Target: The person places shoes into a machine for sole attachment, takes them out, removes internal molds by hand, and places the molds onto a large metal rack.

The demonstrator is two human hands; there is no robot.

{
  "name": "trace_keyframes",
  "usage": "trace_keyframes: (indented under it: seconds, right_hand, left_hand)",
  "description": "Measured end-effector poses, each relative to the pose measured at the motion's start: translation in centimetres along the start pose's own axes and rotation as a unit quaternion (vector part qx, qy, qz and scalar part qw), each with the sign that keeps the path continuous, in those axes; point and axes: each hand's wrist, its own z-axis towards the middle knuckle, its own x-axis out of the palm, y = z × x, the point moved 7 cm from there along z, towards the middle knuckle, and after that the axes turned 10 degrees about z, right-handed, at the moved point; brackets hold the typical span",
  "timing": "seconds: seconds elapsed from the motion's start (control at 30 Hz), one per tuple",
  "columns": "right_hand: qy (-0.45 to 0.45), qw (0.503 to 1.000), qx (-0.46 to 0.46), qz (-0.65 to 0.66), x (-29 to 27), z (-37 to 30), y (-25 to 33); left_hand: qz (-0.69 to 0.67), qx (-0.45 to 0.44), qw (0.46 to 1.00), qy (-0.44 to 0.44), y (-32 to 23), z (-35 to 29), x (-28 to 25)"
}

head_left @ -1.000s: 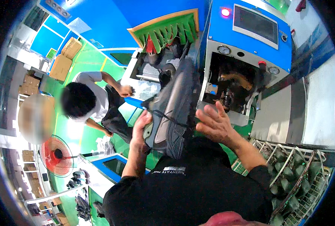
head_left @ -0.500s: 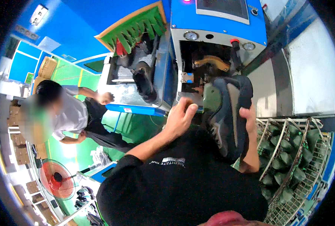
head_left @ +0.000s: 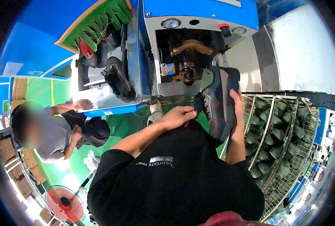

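A dark grey and black shoe (head_left: 223, 101) is held upright in front of my body, its lighter band facing up and its laced side toward the left. A green last (head_left: 208, 78) shows at its opening. My right hand (head_left: 237, 109) is wrapped round the shoe from the right side. On the other side my left hand (head_left: 179, 116) pinches a black flap (head_left: 199, 102) that sticks out from the shoe, seemingly its tongue. Just beyond the shoe is the open bay of a blue and white machine (head_left: 190, 62), with a curved tan pad (head_left: 193, 46) inside.
Another dark shoe (head_left: 117, 80) lies on a conveyor outlet (head_left: 111, 107) at left, under green curtain strips (head_left: 99, 26). A wire rack (head_left: 275, 139) of green lasts stands at my right. At far left are a person (head_left: 47, 132) and a red fan (head_left: 65, 203).
My left hand has come down from beside the machine bay and now grips the black flap. The shoe stays in my right hand. The whole view has shifted, with the machine now farther left.
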Motion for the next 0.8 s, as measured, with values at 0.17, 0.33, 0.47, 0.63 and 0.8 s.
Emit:
trace_keyframes:
  seconds: [0.17, 0.33, 0.47, 0.63, 0.8]
  right_hand:
    - [0.053, 0.923, -0.152, -0.348, 7.0, 3.7, 4.2]
    - [0.035, 0.890, -0.068, -0.450, 11.8, 6.1, 3.6]
    - [0.049, 0.826, -0.132, -0.546, 12.0, 8.6, 0.5]
    - [0.014, 0.686, -0.087, -0.722, 16.4, 6.9, -0.8]
    - [-0.015, 0.666, -0.128, -0.735, 15.9, 6.5, -1.6]
  left_hand:
    - [-0.152, 0.022, 0.988, 0.014, 1.4, 2.7, -0.1]
    - [-0.320, -0.032, 0.944, 0.075, 2.9, 5.3, -1.3]
    - [-0.451, -0.039, 0.887, 0.089, 6.1, 7.7, -0.8]
    - [-0.484, -0.050, 0.867, 0.109, 7.6, 9.4, 0.0]
    - [-0.525, -0.052, 0.843, 0.104, 9.8, 10.1, 0.1]
